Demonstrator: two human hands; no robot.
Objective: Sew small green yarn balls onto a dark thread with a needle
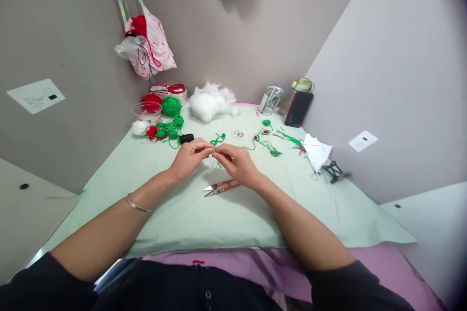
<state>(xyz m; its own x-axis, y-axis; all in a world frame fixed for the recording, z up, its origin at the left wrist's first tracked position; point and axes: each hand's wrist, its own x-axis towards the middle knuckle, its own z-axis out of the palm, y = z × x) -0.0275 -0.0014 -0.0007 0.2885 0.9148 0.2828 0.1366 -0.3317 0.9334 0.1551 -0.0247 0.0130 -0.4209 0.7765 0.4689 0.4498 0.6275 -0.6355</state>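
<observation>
My left hand point(189, 158) and my right hand point(237, 161) meet over the middle of the table, fingertips pinched together. Whatever they pinch is too small to make out. Just below the fingertips show a thin dark loop of thread point(215, 165) and a short green yarn scrap point(219, 165). A small green crocheted piece point(219, 139) lies right behind the fingers. Thread snips point(221, 187) with orange handles rest on the cloth, partly under my right hand, blades pointing left. Beside my left hand is a black spool point(186, 138).
Yarn balls point(171, 106), a clear tub point(146, 112) and red-handled scissors point(177, 88) stand back left. White stuffing point(209, 102) sits behind. Red-green crocheted pieces point(275, 153), a pen cup point(270, 101), a phone point(299, 109) and a black stand point(334, 172) are right.
</observation>
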